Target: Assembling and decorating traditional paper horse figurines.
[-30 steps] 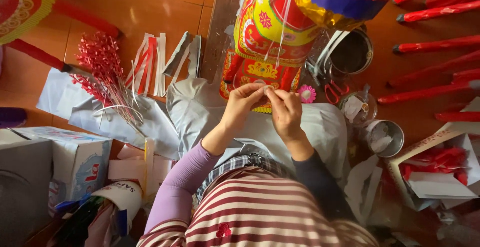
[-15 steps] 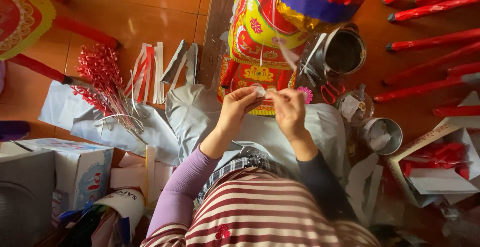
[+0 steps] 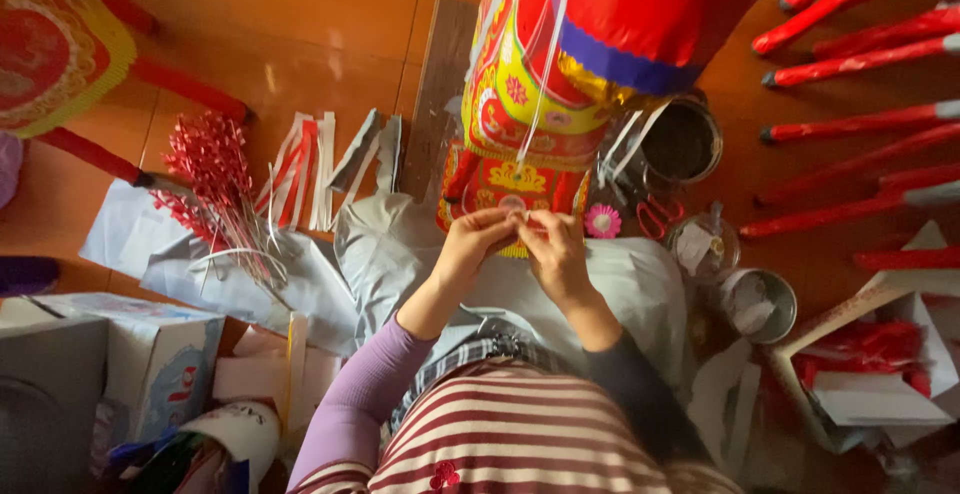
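A tall red and yellow paper lantern [image 3: 560, 84] stands on the wooden floor [image 3: 300, 24] before a seated person. Left hand [image 3: 478, 244] and right hand [image 3: 552, 254] meet at its base, both pinching a small white piece [image 3: 518, 218]; steady, light fingertips suit this. The hands now sit lower against the lantern than half a second ago.
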